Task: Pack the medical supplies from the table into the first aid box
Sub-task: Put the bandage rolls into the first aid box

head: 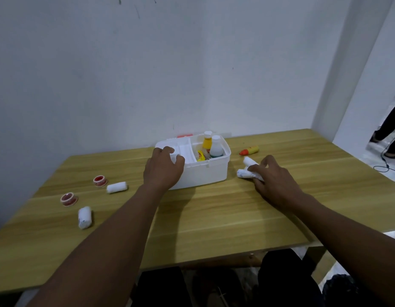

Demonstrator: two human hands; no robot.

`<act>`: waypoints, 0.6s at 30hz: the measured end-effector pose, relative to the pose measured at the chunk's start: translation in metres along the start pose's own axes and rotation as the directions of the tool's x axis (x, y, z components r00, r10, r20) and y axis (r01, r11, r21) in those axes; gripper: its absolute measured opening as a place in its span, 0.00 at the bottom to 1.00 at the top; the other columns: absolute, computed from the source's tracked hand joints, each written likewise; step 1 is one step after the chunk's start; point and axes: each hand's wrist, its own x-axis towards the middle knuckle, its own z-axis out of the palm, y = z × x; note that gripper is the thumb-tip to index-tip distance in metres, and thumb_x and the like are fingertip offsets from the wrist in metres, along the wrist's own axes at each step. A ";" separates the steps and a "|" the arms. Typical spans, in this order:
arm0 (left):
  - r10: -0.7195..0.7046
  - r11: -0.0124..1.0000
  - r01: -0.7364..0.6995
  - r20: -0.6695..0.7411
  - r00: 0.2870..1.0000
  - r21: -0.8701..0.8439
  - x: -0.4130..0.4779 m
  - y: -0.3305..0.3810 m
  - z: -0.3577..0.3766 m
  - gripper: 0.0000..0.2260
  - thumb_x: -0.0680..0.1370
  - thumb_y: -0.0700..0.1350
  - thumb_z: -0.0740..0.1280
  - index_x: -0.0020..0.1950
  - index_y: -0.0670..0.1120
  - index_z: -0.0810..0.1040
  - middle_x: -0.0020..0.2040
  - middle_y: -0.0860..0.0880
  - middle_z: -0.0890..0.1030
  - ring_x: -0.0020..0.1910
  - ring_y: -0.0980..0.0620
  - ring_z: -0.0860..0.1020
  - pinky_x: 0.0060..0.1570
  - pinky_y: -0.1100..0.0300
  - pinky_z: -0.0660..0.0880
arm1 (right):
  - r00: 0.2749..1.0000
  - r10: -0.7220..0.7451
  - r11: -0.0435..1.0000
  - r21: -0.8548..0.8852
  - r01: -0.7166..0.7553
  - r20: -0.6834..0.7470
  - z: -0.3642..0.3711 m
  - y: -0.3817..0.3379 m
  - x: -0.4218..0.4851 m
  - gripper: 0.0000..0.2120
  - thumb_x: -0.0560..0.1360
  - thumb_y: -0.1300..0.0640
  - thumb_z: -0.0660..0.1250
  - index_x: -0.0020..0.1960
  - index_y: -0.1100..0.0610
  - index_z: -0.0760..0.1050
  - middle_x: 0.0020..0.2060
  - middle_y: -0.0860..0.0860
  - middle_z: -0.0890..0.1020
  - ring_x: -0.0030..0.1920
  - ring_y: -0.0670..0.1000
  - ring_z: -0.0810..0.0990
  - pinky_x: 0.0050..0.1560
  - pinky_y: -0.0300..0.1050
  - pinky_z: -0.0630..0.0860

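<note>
Fingers (256, 168) of right hand (278, 182) curled on soft, light gauze rolls (247, 172); grip mid-roll; left hand (163, 169) loosely bent over first aid box (205, 171), grasp unclear.

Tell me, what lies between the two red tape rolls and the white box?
In the head view, one white bandage roll lies between the red tape rolls and the first aid box; otherwise bare table.

Light wood-grain counter (214, 218) is set against a white wall; white first aid box (205, 171) is placed near the back edge, lid open; two red tape rolls (100, 181) (69, 199) and two white bandage rolls (116, 187) (84, 217) are laid out left of it, apart from each other; orange-and-yellow tube (249, 150) lies to the right; further bandage rolls (247, 171) sit just in front of the tube.
</note>
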 end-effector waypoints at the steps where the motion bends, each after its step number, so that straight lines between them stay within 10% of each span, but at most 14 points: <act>1: -0.001 1.000 0.001 -0.001 1.000 -0.001 0.000 0.000 0.000 0.21 0.79 0.56 0.59 0.70 0.50 0.74 0.71 0.47 0.72 0.65 0.41 0.74 0.60 0.49 0.71 | 1.000 0.012 0.999 0.040 -0.012 0.000 0.000 -0.002 -0.001 0.14 0.76 0.56 0.66 0.61 0.50 0.79 0.52 0.55 0.72 0.36 0.54 0.72 0.37 0.45 0.69; 8: 0.008 1.000 -0.008 0.009 1.000 -0.006 0.000 -0.001 -0.001 0.21 0.79 0.56 0.59 0.69 0.50 0.75 0.71 0.47 0.72 0.65 0.41 0.74 0.60 0.49 0.71 | 0.994 -0.021 0.968 0.253 -0.006 0.107 -0.050 -0.015 0.031 0.16 0.73 0.56 0.73 0.60 0.47 0.81 0.47 0.46 0.83 0.47 0.44 0.80 0.42 0.32 0.68; 18: 0.000 1.000 0.000 0.022 1.000 -0.010 0.002 -0.001 -0.001 0.22 0.79 0.57 0.60 0.70 0.50 0.74 0.71 0.47 0.72 0.65 0.41 0.74 0.62 0.47 0.73 | 0.872 -0.171 0.972 0.221 0.074 0.459 -0.153 -0.093 0.131 0.09 0.73 0.59 0.71 0.52 0.52 0.83 0.43 0.52 0.85 0.39 0.51 0.84 0.31 0.41 0.79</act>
